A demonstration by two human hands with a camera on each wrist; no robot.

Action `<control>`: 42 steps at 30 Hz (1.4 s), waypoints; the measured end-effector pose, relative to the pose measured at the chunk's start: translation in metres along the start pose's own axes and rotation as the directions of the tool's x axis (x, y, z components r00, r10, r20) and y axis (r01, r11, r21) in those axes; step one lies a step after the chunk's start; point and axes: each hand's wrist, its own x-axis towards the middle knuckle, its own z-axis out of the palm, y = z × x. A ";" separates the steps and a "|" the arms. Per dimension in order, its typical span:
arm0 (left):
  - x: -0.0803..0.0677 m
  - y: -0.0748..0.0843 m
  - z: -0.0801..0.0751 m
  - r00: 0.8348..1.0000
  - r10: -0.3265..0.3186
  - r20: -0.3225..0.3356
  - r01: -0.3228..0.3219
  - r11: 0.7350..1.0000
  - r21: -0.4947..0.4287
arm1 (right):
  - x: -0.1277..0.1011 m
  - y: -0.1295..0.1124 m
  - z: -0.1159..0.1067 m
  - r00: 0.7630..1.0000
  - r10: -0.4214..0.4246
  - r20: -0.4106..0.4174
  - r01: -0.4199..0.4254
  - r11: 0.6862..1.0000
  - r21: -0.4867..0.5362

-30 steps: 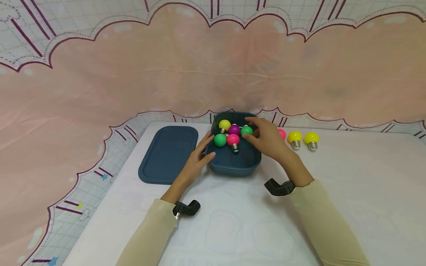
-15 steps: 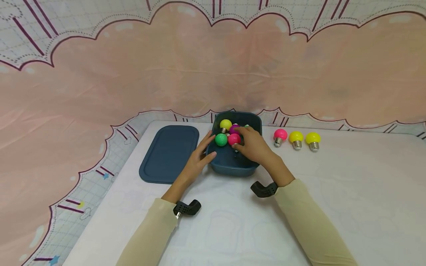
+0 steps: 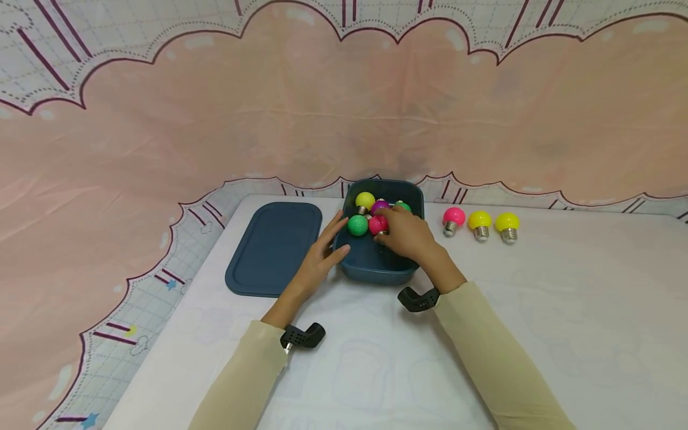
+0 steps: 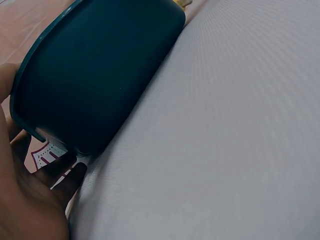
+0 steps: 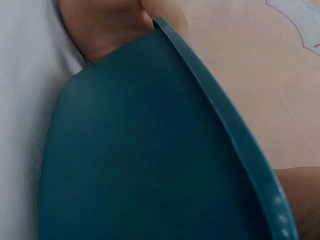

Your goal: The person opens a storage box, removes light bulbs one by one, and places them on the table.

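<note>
Bulbs sit in a blue tub (image 3: 376,272) mid-table; R hand (image 3: 407,236) is inside it w/ fingers on the pink bulb (image 3: 378,224), but a real pinch can't be told, fingertips hidden. L hand (image 3: 322,254) lies flat, fingers straight, vs the tub's left wall. Pink bulb lies tipped, long axis roughly far-near, metal base toward the near side, dome far. Green bulb (image 3: 357,225) touches it on the left; yellow (image 3: 365,200), purple (image 3: 380,206) and a 2nd green (image 3: 402,206) crowd just beyond. Risk: round dome probably slips from a loose hold and rolls, or lifting knocks neighbours. Lid (image 3: 274,248) left; 3 more bulbs (image 3: 480,222) right.
</note>
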 end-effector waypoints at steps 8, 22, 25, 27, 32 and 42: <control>-0.003 0.025 -0.001 1.000 -0.015 0.007 0.015 1.000 -0.005 | 0.002 0.000 0.001 1.000 -0.009 0.017 0.009 1.000 -0.022; -0.003 0.024 -0.002 1.000 -0.014 0.012 0.014 1.000 -0.008 | 0.001 0.000 0.000 0.999 -0.035 0.014 0.035 0.999 -0.015; -0.003 0.024 -0.002 1.000 -0.013 0.011 0.014 1.000 -0.008 | 0.001 0.000 0.000 0.999 -0.035 0.015 0.035 0.999 -0.023; -0.003 0.024 -0.002 1.000 -0.012 0.011 0.012 1.000 -0.009 | 0.001 0.000 0.001 0.999 -0.036 0.013 0.036 0.999 -0.030; -0.003 0.025 -0.002 1.000 -0.012 0.011 0.012 1.000 -0.013 | 0.001 0.000 0.001 0.999 -0.041 0.007 0.041 0.998 -0.037; -0.002 0.015 0.000 1.000 -0.008 0.007 0.008 1.000 -0.022 | -0.006 0.000 -0.005 0.998 -0.060 -0.038 0.063 0.992 0.107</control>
